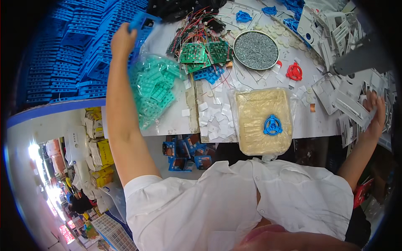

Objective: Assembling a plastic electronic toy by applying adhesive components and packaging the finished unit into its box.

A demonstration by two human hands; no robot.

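Two hands are stretched wide apart over a cluttered white table. The left hand is up at the far left, closed around a blue plastic piece held just in front of the heap of blue trays. Below that hand lies a clear bag of teal parts, and beside the bag a bundle of green circuit boards with coloured wires. The right hand is at the far right edge, fingers curled onto a white plastic part in a pile of similar white pieces. Between the arms, near the table's front edge, sits a bag of pale yellow material with a blue wheel resting on it. Farther back stand a round tray of small grey screws and a red wheel. Small white squares are scattered around the middle of the table.
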